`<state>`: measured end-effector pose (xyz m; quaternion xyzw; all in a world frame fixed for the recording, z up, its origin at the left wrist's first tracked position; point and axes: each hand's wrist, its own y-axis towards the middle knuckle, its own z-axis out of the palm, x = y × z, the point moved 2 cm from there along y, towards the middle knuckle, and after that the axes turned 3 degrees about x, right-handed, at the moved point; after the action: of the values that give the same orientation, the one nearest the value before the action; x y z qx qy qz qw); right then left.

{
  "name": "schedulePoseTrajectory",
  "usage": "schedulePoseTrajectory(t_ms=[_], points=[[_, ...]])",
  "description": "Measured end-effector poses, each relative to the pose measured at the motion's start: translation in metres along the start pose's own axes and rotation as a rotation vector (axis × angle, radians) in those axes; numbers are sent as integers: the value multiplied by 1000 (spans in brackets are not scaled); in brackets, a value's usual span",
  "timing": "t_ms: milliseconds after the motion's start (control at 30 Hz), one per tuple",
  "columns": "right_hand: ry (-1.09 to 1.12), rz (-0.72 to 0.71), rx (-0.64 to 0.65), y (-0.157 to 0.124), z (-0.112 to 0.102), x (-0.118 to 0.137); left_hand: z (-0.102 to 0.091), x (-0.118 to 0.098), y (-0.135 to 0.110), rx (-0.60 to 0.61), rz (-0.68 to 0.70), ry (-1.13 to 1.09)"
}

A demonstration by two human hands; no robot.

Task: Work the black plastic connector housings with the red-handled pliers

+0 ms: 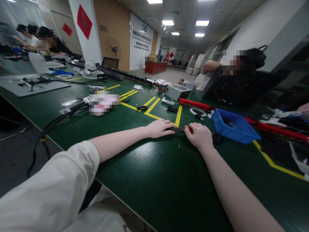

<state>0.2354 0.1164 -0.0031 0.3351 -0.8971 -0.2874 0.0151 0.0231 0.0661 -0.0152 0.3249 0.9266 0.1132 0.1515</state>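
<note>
My right hand (201, 135) is wrapped round a pair of pliers (179, 129); a bit of red handle shows beside the fingers, and the dark metal jaws point left. My left hand (159, 128) is closed at the tips of the jaws, thumb and fingers pinched on something dark that is mostly hidden. Both hands are low over the green table (154, 180). A short white sliver (179, 146) lies just in front of them. Beyond the hands, small black parts (172, 109) rest near yellow tape lines (178, 116).
A blue bin (235, 127) stands right of my right hand, with a black round item (217, 138) beside it. Red strips (194, 104) and a metal power supply box (178, 92) lie behind. Black cables (55, 120) hang over the left edge. People (241, 74) sit across the table.
</note>
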Motion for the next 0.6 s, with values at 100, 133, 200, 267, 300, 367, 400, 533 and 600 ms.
schedulePoseTrajectory(t_ms=[100, 133, 200, 267, 300, 367, 400, 533, 600], points=[[-1, -4, 1, 0, 0, 0, 0, 0, 0, 7, 8, 1], [-3, -5, 0, 0, -1, 0, 0, 0, 0, 10, 8, 3], [-8, -7, -3, 0, -1, 0, -1, 0, 0, 11, 7, 7], [-13, -9, -8, 0, -2, 1, -1, -1, 0, 8, 5, 5], [-16, -11, -10, 0, -2, 1, -1, -1, 0, 7, 5, 3], [-21, -15, -14, 0, -2, 1, -2, -1, 0, 5, 1, -4], [-23, -17, -15, 0, -3, 1, -2, -1, 0, 6, -2, -6], [-33, -24, -22, 0, -4, 2, -2, -1, 0, 6, -15, 3], [-40, -28, -25, -1, -5, 2, -1, -1, 0, 5, -14, 9]])
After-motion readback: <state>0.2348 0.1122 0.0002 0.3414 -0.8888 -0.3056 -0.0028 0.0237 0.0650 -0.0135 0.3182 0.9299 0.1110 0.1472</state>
